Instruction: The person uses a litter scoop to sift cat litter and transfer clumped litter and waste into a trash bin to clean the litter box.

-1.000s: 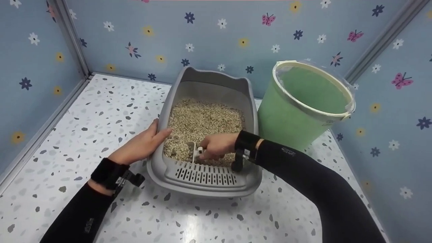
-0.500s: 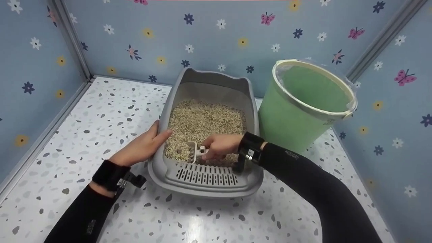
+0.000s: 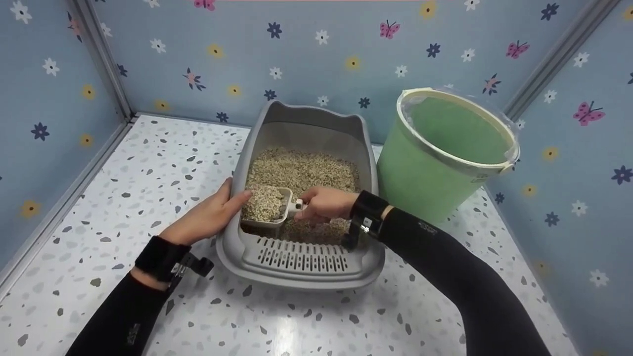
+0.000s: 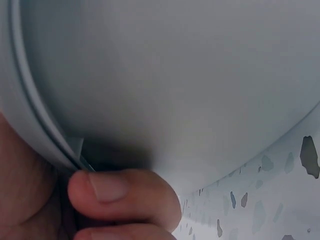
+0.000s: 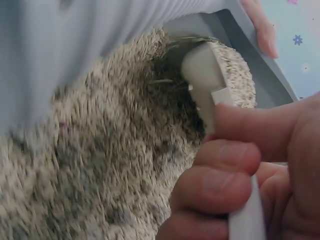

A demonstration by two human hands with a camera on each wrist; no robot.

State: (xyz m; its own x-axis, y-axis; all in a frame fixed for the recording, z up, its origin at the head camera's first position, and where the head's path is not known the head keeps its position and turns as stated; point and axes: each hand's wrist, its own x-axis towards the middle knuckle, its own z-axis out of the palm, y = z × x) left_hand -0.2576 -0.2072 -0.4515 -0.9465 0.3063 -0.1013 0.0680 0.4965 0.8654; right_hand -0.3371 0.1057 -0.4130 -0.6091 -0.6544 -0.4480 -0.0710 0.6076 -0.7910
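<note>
A grey litter box (image 3: 301, 277) holds tan granular litter (image 3: 309, 168). In the head view my left hand (image 3: 210, 210) grips its left rim, thumb over the top; the left wrist view shows fingertips (image 4: 125, 195) curled under that rim. My right hand (image 3: 326, 203) holds a pale litter scoop (image 3: 286, 217) by its handle, fingers wrapped round it in the right wrist view. The scoop's bowl is heaped with litter and sits at the box's left front, close to the left thumb. Below the bowl the litter looks dug away and dark.
A green bucket (image 3: 415, 173) with a cream rim and clear liner stands right of the box, against the back wall. Flower-patterned panels (image 3: 173, 64) enclose the speckled white surface (image 3: 148, 163). A slotted step (image 3: 301, 257) forms the box's front.
The scoop has come up out of the litter with a heaped load, and my right hand has risen slightly with it. My left hand keeps its place on the rim.
</note>
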